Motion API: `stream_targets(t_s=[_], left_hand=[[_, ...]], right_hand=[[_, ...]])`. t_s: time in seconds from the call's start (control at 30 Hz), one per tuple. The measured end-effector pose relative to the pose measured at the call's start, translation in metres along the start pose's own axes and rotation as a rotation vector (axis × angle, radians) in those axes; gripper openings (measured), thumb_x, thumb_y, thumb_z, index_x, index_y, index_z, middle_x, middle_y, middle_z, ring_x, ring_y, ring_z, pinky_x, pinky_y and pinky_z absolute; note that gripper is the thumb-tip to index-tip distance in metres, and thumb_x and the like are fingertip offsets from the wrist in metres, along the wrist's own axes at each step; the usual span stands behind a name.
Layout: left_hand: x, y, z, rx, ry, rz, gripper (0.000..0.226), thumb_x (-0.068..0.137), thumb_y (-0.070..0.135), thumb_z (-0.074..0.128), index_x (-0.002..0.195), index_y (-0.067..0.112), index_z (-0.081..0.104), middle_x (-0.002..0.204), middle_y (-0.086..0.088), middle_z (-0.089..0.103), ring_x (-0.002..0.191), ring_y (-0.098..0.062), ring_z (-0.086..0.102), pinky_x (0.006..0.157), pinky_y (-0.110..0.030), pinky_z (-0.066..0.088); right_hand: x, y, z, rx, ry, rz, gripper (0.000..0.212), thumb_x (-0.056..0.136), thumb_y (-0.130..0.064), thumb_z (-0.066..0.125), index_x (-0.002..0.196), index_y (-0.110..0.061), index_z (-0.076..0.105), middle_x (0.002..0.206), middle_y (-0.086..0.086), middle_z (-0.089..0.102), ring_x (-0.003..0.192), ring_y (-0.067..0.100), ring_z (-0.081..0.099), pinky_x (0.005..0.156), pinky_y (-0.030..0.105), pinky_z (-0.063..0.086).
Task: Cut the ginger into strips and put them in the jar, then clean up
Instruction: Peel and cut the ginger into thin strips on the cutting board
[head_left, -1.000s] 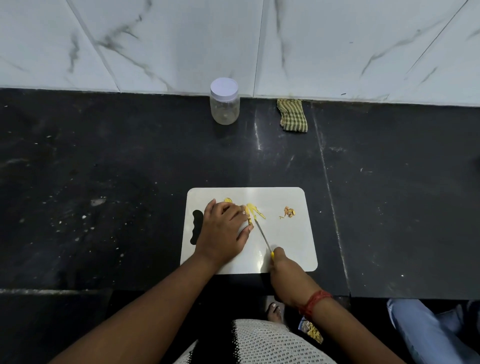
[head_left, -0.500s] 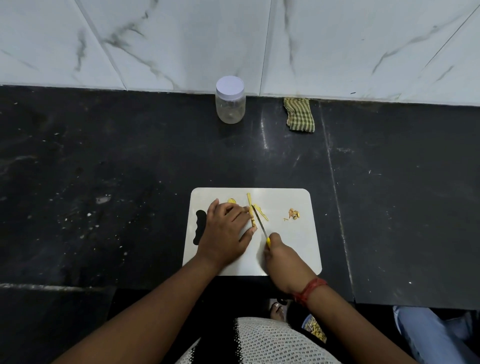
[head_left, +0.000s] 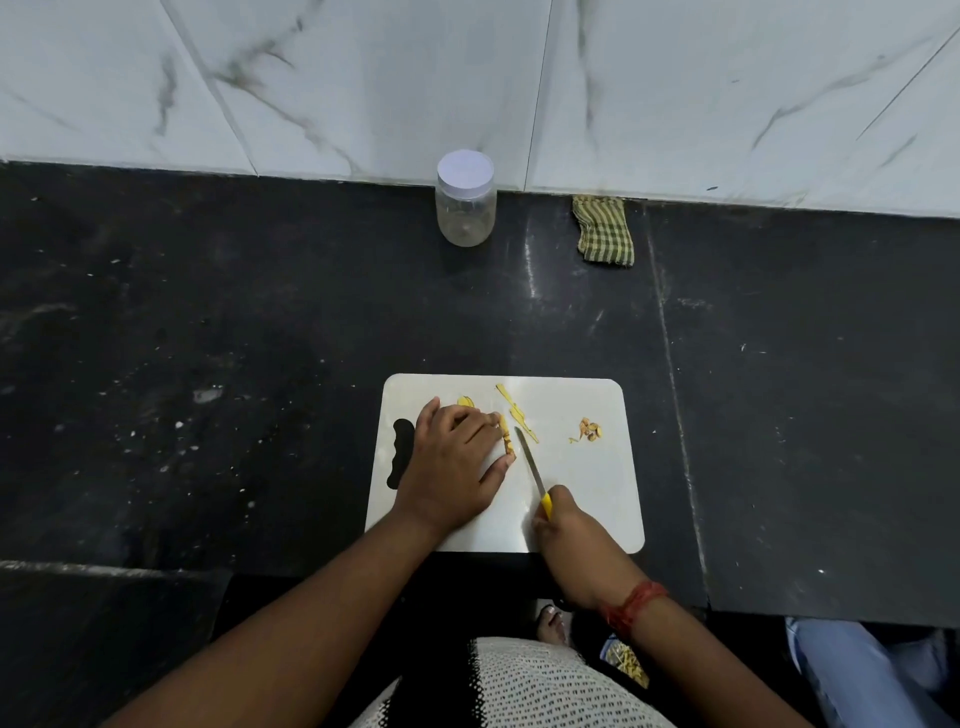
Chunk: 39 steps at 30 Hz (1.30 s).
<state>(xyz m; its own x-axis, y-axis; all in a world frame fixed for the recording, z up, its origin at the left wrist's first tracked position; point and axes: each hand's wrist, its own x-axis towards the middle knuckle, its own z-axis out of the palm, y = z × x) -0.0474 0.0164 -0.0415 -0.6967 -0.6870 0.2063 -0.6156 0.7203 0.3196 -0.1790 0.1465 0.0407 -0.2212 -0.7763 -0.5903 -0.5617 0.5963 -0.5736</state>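
A white cutting board (head_left: 597, 499) lies flat on the dark bench (head_left: 260, 338), close to the person's body. The left hand (head_left: 452, 462) rests on the board with fingers curled over a piece of ginger (head_left: 506, 439), pinning it down; only the right edge of the piece shows past the fingertips. The right hand (head_left: 569, 535) is closed around the yellow handle of a knife (head_left: 531, 465). The blade points away from the person, with its tip just right of the held ginger. Whether the blade touches the board cannot be told.

Cut ginger strips (head_left: 517, 413) lie on the board just beyond the blade tip, running toward the far edge. A small yellow slice (head_left: 466, 401) sits beside the left hand's knuckles. A small heap of peel scraps (head_left: 589, 430) lies farther right on the board, apart from the strips.

The clear jar (head_left: 465, 213) stands upright at the back of the bench against the marble wall (head_left: 727, 93), well apart from the board. Its white lid (head_left: 465, 169) is on. No ginger is visible through the jar wall. A folded checked cloth (head_left: 603, 231) lies to the right of the jar, also against the wall.
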Motion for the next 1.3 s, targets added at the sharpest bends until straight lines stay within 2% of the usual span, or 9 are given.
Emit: stream_targets(t_s=[0.4,0.57,0.73,0.8,0.93,1.03,1.1,1.23,1.3], left_hand=[[0.0,0.001,-0.001,0.003,0.017,0.005,0.033,0.095,0.046,0.055,0.111,0.021,0.071,0.125,0.007,0.067,0.118,-0.021,0.055,0.117,-0.056,0.03],[0.0,0.0,0.0,0.012,0.008,0.004,0.036,0.096,0.047,0.053,0.113,0.022,0.072,0.127,0.007,0.066,0.119,-0.02,0.054,0.117,-0.054,0.029],[0.0,0.0,0.001,0.002,0.044,0.015,0.035,0.094,0.045,0.056,0.113,0.019,0.072,0.123,0.006,0.067,0.116,-0.021,0.055,0.116,-0.054,0.031],[0.001,0.0,0.002,0.002,0.046,0.014,0.034,0.094,0.045,0.058,0.111,0.019,0.073,0.122,0.007,0.067,0.115,-0.022,0.055,0.116,-0.054,0.031],[0.001,0.0,0.002,0.005,0.028,-0.007,0.035,0.093,0.047,0.058,0.111,0.021,0.073,0.122,0.008,0.067,0.115,-0.021,0.056,0.116,-0.054,0.03],[0.001,0.0,0.002,0.002,0.019,-0.014,0.036,0.093,0.048,0.057,0.113,0.022,0.073,0.123,0.009,0.067,0.115,-0.02,0.055,0.117,-0.052,0.03],[0.002,0.0,0.002,0.001,0.015,-0.02,0.037,0.094,0.048,0.056,0.113,0.022,0.073,0.124,0.009,0.067,0.116,-0.02,0.055,0.117,-0.052,0.03],[0.003,0.0,0.001,0.001,0.011,-0.017,0.036,0.093,0.047,0.058,0.112,0.022,0.074,0.124,0.009,0.067,0.116,-0.02,0.055,0.117,-0.052,0.03],[0.002,0.0,0.001,-0.009,0.019,-0.015,0.035,0.093,0.047,0.057,0.112,0.022,0.074,0.124,0.008,0.067,0.116,-0.02,0.056,0.116,-0.052,0.031]], right_hand=[[0.016,-0.013,0.001,-0.085,0.03,-0.041,0.003,0.101,-0.013,0.036,0.099,-0.014,0.033,0.073,-0.001,0.046,0.07,0.02,0.049,0.062,0.029,0.032],[0.016,-0.015,0.002,-0.097,0.038,-0.033,0.003,0.1,-0.012,0.036,0.1,-0.013,0.033,0.083,0.006,0.052,0.074,0.023,0.051,0.065,0.029,0.034],[0.02,-0.015,0.004,-0.183,0.037,-0.027,0.01,0.095,-0.002,0.038,0.1,-0.01,0.032,0.068,0.0,0.042,0.059,0.016,0.042,0.046,0.021,0.023],[0.021,-0.017,0.005,-0.226,0.03,-0.017,0.017,0.093,0.001,0.038,0.109,-0.005,0.036,0.069,0.001,0.044,0.056,0.013,0.04,0.046,0.02,0.021],[0.022,-0.022,0.005,-0.22,-0.013,0.024,0.021,0.096,-0.003,0.038,0.117,-0.003,0.038,0.105,0.019,0.061,0.086,0.03,0.059,0.055,0.031,0.029],[0.022,-0.022,0.004,-0.179,-0.065,0.077,0.012,0.1,-0.01,0.036,0.107,-0.017,0.028,0.112,0.017,0.056,0.107,0.031,0.059,0.056,0.018,0.03],[0.023,-0.019,0.004,-0.197,-0.065,0.066,0.013,0.101,-0.01,0.035,0.105,-0.017,0.025,0.098,0.011,0.052,0.102,0.028,0.059,0.057,0.016,0.029],[0.02,-0.015,0.004,-0.305,-0.018,0.0,0.012,0.099,-0.007,0.035,0.111,-0.01,0.035,0.068,-0.004,0.033,0.057,0.009,0.037,0.046,0.018,0.02],[0.017,-0.012,0.007,-0.282,-0.021,-0.001,0.01,0.099,-0.007,0.036,0.107,-0.011,0.033,0.069,-0.004,0.035,0.057,0.009,0.037,0.046,0.017,0.02]])
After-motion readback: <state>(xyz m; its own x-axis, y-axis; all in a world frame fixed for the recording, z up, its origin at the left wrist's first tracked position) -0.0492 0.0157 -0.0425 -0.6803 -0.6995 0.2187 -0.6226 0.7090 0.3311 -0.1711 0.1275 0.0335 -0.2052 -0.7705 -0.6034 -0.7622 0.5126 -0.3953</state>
